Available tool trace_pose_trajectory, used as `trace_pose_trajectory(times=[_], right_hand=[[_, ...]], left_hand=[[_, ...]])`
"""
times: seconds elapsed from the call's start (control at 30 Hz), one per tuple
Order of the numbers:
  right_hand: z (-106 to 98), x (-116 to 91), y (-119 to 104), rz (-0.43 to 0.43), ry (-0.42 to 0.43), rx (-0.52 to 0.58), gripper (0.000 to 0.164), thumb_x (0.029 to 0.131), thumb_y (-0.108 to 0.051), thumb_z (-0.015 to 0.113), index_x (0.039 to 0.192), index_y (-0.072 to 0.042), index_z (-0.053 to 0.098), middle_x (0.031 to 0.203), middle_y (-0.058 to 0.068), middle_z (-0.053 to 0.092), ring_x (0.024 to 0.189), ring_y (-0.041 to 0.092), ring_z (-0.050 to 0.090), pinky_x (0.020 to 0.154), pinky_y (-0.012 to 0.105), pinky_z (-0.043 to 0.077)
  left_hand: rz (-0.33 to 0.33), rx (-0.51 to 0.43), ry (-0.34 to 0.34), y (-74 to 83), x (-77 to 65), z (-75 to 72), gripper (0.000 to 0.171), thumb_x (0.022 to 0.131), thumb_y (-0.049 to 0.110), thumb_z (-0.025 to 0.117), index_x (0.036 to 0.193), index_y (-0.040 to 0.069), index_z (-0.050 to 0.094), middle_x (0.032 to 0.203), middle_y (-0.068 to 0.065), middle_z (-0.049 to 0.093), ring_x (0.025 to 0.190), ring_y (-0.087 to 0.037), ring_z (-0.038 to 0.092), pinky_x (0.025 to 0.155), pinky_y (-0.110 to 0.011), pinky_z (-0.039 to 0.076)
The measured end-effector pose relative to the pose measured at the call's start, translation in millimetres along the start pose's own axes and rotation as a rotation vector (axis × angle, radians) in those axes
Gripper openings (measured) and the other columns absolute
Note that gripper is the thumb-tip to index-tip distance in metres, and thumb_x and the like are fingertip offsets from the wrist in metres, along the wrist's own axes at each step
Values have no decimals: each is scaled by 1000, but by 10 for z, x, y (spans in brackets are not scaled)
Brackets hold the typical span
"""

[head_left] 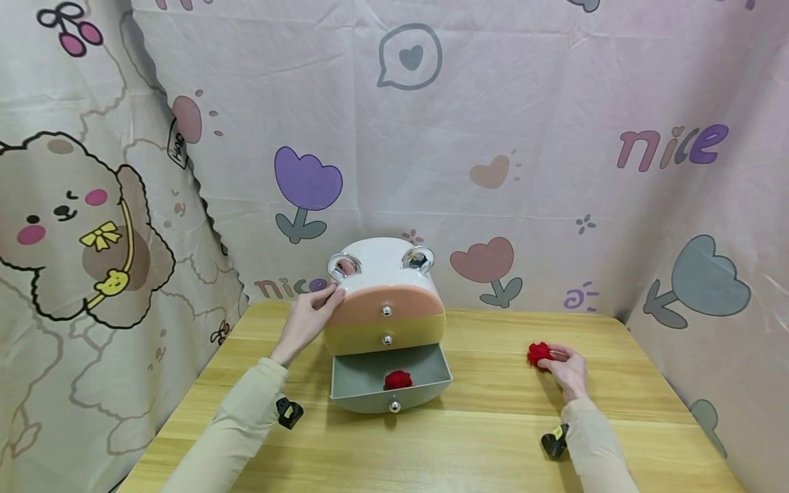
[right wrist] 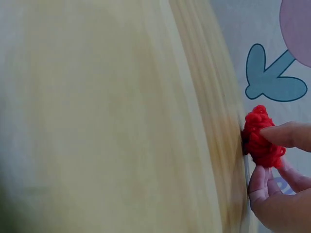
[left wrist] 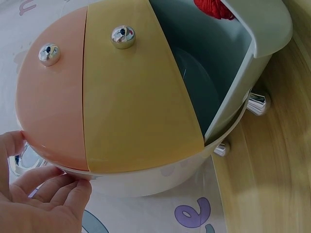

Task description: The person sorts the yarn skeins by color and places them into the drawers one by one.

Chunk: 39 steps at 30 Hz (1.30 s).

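Observation:
A small rounded cabinet [head_left: 385, 298] with a white shell, silver ear-like rings and three drawers stands on the table. Its grey-green bottom drawer [head_left: 394, 400] is pulled out, and a red crocheted piece [head_left: 398, 380] lies inside. The peach drawer [left wrist: 51, 104] and the yellow drawer [left wrist: 131, 97] are closed. My left hand [head_left: 308, 318] holds the cabinet's upper left side by the ear ring, thumb on the peach front and fingers along the white shell. To the right of the cabinet, my right hand [head_left: 566, 370] pinches a second red crocheted piece [right wrist: 262, 138] between thumb and fingers.
The light wooden table [head_left: 493, 424] runs back to a printed curtain [head_left: 555, 103], which also hangs along both sides. Black wrist devices [head_left: 288, 413] sit at both cuffs. The open drawer juts toward the table's front.

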State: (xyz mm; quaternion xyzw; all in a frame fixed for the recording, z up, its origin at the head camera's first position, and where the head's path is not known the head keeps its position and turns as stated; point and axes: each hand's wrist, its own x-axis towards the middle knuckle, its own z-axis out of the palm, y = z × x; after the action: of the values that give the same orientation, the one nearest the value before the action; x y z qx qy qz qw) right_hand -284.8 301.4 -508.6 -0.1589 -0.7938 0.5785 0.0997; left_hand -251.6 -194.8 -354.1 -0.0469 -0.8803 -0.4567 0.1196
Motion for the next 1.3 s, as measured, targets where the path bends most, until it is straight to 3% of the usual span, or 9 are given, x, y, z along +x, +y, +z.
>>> trace_pose_trajectory(times=[0.3,0.57,0.8,1.13,1.3], right_hand=[[4,-1,-12,24,-13,7,50,83,0,73,129,12,57,93,-2,73,70,-13,53,64,11,51],[51,-50,-127,4,-15,129,45,83,2,75,125,13,62,81,-16,71,74,-10,61,67,11,54],[112,-85,-259,-16,-67,199,41,84,1,75,123,7,66,77,-22,68,79,-7,65,72,12,56],[213,-173,-509,-74,-183,341,29,86,2,74,113,-9,73,83,-21,74,83,-3,68,78,20,57],[301,-256,-663,-90,-249,388,29,86,5,72,111,-9,75,85,-19,75,84,-2,69,76,17,56]], left_hand=[[5,-8,6,-2,1,4,58,101,42,59,145,4,53,150,-16,51,138,-34,52,112,-48,47],[6,-17,3,-2,1,4,58,101,41,59,145,4,53,150,-17,51,138,-34,52,112,-47,47],[4,-13,3,4,3,4,58,101,41,59,145,4,53,150,-17,51,138,-33,52,113,-47,46],[-6,-13,0,1,2,2,59,101,42,58,145,5,52,151,-17,50,139,-34,51,113,-48,46],[-8,-18,-4,-1,5,-5,59,101,43,58,146,5,52,151,-18,49,139,-34,52,112,-48,47]])
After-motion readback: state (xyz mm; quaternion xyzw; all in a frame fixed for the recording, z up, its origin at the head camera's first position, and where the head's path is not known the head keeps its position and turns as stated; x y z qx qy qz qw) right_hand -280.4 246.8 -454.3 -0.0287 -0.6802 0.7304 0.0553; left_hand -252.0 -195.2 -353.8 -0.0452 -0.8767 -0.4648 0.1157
